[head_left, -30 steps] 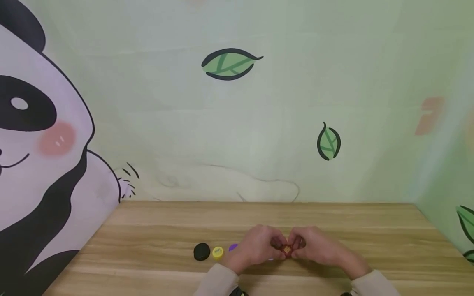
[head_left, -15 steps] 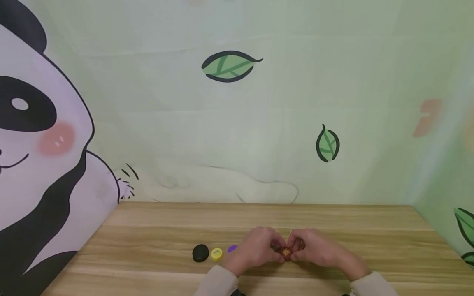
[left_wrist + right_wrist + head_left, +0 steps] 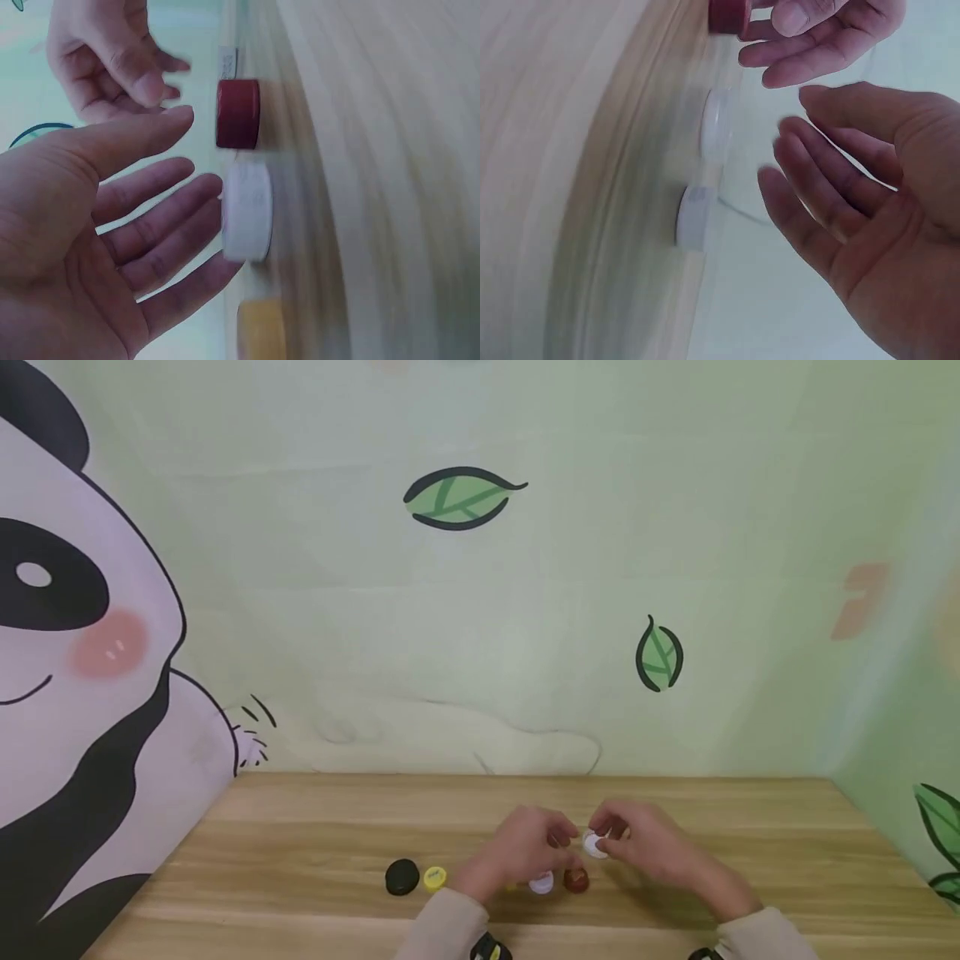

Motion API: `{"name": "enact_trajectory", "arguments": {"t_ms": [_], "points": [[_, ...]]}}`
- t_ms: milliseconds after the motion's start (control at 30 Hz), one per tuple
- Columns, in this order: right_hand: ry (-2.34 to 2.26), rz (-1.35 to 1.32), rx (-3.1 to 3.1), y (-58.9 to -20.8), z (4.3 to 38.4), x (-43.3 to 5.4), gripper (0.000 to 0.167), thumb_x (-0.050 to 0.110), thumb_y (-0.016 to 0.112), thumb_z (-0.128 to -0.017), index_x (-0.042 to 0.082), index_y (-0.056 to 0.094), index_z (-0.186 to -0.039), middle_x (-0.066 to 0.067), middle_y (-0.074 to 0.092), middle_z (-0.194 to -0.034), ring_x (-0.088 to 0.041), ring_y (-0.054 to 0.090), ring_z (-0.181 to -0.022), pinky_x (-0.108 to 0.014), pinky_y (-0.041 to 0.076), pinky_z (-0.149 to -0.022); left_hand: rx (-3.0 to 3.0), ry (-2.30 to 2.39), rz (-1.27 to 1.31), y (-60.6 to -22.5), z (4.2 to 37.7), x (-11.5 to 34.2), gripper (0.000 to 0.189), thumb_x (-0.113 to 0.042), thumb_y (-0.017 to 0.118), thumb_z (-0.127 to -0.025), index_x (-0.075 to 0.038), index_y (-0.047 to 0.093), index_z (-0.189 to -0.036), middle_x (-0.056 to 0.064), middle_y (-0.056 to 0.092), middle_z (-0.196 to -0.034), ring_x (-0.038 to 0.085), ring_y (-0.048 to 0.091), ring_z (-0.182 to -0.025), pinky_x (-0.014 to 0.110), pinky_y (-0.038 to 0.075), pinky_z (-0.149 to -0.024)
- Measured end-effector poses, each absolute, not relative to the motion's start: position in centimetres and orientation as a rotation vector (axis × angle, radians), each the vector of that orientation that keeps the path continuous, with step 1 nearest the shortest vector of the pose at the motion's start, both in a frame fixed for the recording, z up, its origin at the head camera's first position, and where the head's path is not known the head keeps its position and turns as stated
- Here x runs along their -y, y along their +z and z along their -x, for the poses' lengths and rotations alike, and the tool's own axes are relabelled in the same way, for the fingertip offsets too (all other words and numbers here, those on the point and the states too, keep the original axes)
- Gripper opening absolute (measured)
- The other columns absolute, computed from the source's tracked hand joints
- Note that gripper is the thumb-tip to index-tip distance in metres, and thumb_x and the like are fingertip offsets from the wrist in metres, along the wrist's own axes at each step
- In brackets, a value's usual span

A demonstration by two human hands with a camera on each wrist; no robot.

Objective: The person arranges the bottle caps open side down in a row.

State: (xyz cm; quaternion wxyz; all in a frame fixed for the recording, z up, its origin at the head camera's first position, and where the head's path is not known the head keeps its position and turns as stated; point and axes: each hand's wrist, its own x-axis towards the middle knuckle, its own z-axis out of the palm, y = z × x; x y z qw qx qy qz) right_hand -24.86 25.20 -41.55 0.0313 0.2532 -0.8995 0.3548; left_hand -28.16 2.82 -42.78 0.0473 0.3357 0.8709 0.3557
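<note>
Both hands hold nothing. In the head view my left hand [image 3: 525, 843] hovers over the row of bottle caps, fingers loosely bent, thumb just above a red cap [image 3: 576, 881]. A white cap [image 3: 542, 882] lies left of the red one. My right hand [image 3: 648, 843] is over another white cap [image 3: 596, 845], its fingertips overlapping that cap in this view. The right wrist view shows its fingers relaxed and apart from two white caps, a nearer one [image 3: 694, 217] and one [image 3: 717, 124] closer to the red cap. The left wrist view shows a yellow-orange cap [image 3: 261, 330] beyond the white.
On the wooden table [image 3: 315, 835], a black cap [image 3: 402, 877] and a yellow cap [image 3: 435, 878] lie left of my left forearm. Behind the table stands a green wall [image 3: 480, 627] printed with a panda and leaves.
Both hands held the red cap before; now it rests on the table, released. My right hand has moved away from it toward the back, and my left has opened slightly. White caps show now.
</note>
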Motion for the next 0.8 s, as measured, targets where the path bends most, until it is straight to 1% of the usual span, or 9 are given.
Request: {"name": "enact_trajectory", "arguments": {"t_ms": [100, 200, 333, 433, 633, 800], "points": [[1.021, -0.726, 2.751, -41.6, 25.2, -25.5, 0.017, 0.002, 0.081, -0.091, 0.002, 0.071, -0.106, -0.006, 0.074, -0.102, -0.026, 0.069, -0.096, -0.046, 0.059, -0.085, -2.704, 1.085, -0.995, -42.8, 28.2, -3.7, 0.031, -0.016, 0.09, -0.084, -0.005, 0.078, -0.11, 0.002, 0.078, -0.094, 0.006, 0.068, -0.085, 0.022, 0.053, -0.079], [0.99, -0.686, 2.781, -42.1, 25.5, -25.8, 0.031, 0.002, 0.084, -0.088, -0.002, 0.07, -0.115, -0.016, 0.073, -0.115, -0.04, 0.068, -0.109, -0.059, 0.055, -0.094, -2.753, 1.067, -0.953, -43.1, 28.4, -4.5, 0.033, -0.019, 0.09, -0.085, -0.005, 0.078, -0.113, 0.003, 0.078, -0.095, 0.009, 0.07, -0.086, 0.026, 0.054, -0.079], [0.997, -0.676, 2.847, -42.6, 25.5, -26.1, 0.051, 0.003, 0.087, -0.083, -0.009, 0.065, -0.127, -0.026, 0.069, -0.126, -0.048, 0.063, -0.12, -0.064, 0.049, -0.101, -2.778, 1.03, -0.907, -43.6, 28.6, -5.1, 0.035, -0.021, 0.088, -0.087, -0.006, 0.077, -0.116, 0.002, 0.079, -0.097, 0.012, 0.071, -0.087, 0.03, 0.055, -0.082], [0.987, -0.693, 2.867, -43.0, 25.5, -26.1, 0.054, 0.005, 0.089, -0.08, -0.01, 0.064, -0.126, -0.025, 0.07, -0.122, -0.047, 0.065, -0.116, -0.064, 0.05, -0.1, -2.791, 1.01, -0.911, -43.8, 28.5, -5.2, 0.035, -0.022, 0.088, -0.088, -0.007, 0.077, -0.117, 0.001, 0.079, -0.098, 0.012, 0.071, -0.089, 0.031, 0.055, -0.083], [0.969, -0.734, 2.848, -43.1, 25.7, -26.2, 0.045, 0.005, 0.087, -0.081, -0.006, 0.067, -0.12, -0.013, 0.073, -0.111, -0.035, 0.069, -0.106, -0.057, 0.055, -0.094, -2.814, 0.99, -0.968, -43.9, 28.6, -5.4, 0.032, -0.02, 0.088, -0.087, -0.008, 0.078, -0.115, -0.001, 0.079, -0.099, 0.012, 0.07, -0.092, 0.029, 0.053, -0.084], [0.963, -0.706, 2.851, -43.2, 25.9, -26.3, 0.042, 0.003, 0.087, -0.081, -0.004, 0.068, -0.119, -0.009, 0.074, -0.108, -0.032, 0.069, -0.103, -0.054, 0.056, -0.092, -2.816, 0.974, -0.996, -43.9, 28.6, -5.5, 0.031, -0.019, 0.089, -0.087, -0.008, 0.079, -0.114, -0.001, 0.079, -0.1, 0.011, 0.071, -0.092, 0.028, 0.053, -0.085]]}}
